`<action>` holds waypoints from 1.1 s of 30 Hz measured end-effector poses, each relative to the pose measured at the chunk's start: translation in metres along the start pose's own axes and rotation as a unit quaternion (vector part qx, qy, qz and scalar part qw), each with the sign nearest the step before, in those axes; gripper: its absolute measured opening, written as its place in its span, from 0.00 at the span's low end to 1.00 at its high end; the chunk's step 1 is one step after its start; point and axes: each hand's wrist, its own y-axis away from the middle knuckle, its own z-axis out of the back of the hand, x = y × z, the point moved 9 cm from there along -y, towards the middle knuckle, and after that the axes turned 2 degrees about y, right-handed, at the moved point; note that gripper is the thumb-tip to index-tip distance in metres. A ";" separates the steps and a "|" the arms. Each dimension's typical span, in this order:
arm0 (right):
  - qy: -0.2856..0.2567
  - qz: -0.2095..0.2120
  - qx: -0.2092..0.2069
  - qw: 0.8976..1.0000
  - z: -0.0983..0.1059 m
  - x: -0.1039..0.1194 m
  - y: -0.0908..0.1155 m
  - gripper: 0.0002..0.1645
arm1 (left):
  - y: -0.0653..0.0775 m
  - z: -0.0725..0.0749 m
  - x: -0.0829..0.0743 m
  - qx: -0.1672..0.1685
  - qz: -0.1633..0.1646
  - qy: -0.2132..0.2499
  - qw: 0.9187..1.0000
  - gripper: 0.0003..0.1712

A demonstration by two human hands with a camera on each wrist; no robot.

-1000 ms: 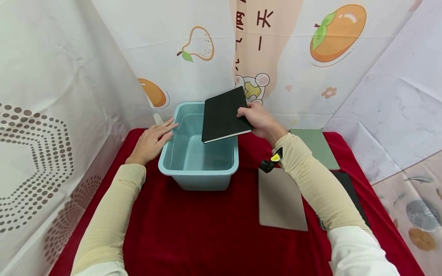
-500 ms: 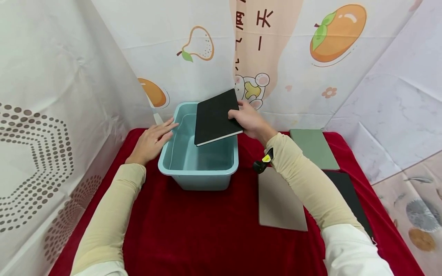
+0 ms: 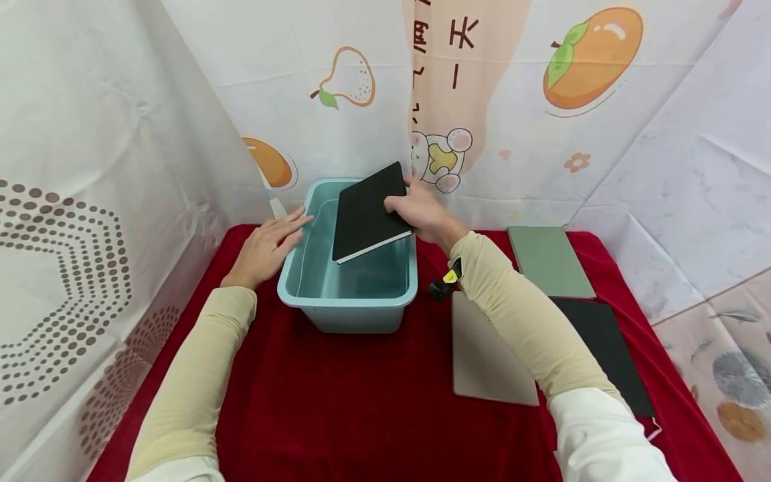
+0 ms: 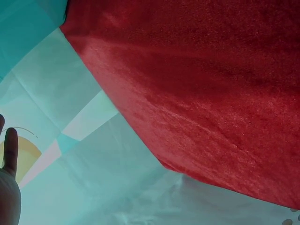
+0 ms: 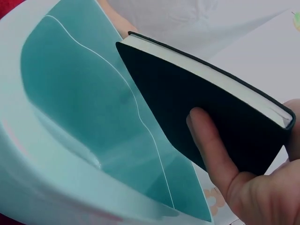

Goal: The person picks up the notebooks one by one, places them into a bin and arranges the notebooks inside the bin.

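My right hand (image 3: 421, 209) pinches a black notebook (image 3: 367, 214) by its right edge, thumb on the cover and fingers behind. The notebook is tilted above the light-blue plastic bin (image 3: 346, 302), whose inner floor looks bare where it shows. In the right wrist view, the white page edges of the notebook (image 5: 201, 72) face up and the thumb presses its cover. My left hand (image 3: 265, 246) rests on the bin's left rim with its fingers extended. At the left border of the left wrist view, only part of the left hand (image 4: 9, 187) shows.
Right of the bin lie a taupe notebook (image 3: 488, 355), a sage-green notebook (image 3: 551, 261) and another black notebook (image 3: 602, 348), partly under the right arm. A red cloth (image 3: 337, 408) covers the table. Printed curtains (image 3: 253, 80) stand close behind and at the sides.
My right hand has moved left and slightly down, carrying the black notebook further over the bin. More of the other black notebook shows beside the right arm. The left hand has stayed put.
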 end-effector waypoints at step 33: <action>0.055 -0.084 0.041 0.994 -0.037 -0.010 -0.014 0.24 | -0.001 -0.003 0.001 0.011 0.008 -0.006 1.000 0.27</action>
